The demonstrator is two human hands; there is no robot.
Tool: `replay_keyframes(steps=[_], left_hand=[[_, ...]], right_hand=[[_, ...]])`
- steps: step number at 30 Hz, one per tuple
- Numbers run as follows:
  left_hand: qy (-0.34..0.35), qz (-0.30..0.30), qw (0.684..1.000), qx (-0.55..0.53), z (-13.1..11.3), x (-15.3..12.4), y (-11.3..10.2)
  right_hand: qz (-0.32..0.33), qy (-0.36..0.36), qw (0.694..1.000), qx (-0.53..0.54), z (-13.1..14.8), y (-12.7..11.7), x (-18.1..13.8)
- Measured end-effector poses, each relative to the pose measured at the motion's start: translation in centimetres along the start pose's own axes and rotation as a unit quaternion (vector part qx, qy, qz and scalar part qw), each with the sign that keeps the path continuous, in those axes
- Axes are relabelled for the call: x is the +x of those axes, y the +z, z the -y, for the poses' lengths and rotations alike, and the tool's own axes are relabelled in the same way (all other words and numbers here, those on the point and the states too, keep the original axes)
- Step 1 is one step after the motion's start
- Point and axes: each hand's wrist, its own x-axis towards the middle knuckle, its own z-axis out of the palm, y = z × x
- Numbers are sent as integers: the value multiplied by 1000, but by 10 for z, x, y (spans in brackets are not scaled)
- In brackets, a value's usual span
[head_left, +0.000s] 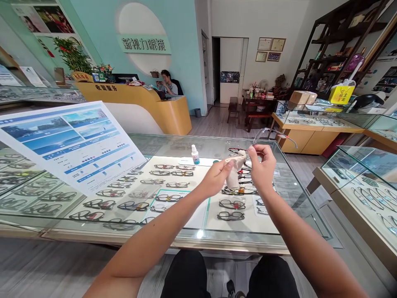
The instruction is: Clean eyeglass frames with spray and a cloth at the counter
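Above the glass display counter point(266, 238), my left hand point(216, 177) pinches a beige cleaning cloth point(232, 179), whose lower end hangs down. My right hand point(263, 165) grips a pair of eyeglasses point(257, 135) by the frame, and one temple sticks out to the right with a reddish and grey tip point(291, 142). The cloth meets the glasses between my two hands; the lens there is mostly covered. A small white spray bottle point(195, 155) with a blue label stands upright on the counter, left of and beyond my left hand.
Several rows of eyeglasses point(231, 216) lie inside the counter under the glass. A printed sheet point(93, 147) stands tilted at the left. Another glass case point(350, 186) is at the right. Farther back, a person point(169, 85) sits behind a yellow reception desk point(173, 111).
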Motion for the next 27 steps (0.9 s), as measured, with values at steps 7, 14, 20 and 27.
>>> replay_keyframes(steps=[7,14,20,27], left_hand=[[-89,-46,993,67,-4,18,-54],[-155,32,935,317,6,14,-79],[-109,76,885,446,14,16,-76],[198,-35,915,351,15,14,-36]], right_hand=[[114,88,980,141,2,-11,20],[201,88,962,161,6,-17,24],[244,94,954,144,4,-18,27],[330,140,919,164,8,-17,22]])
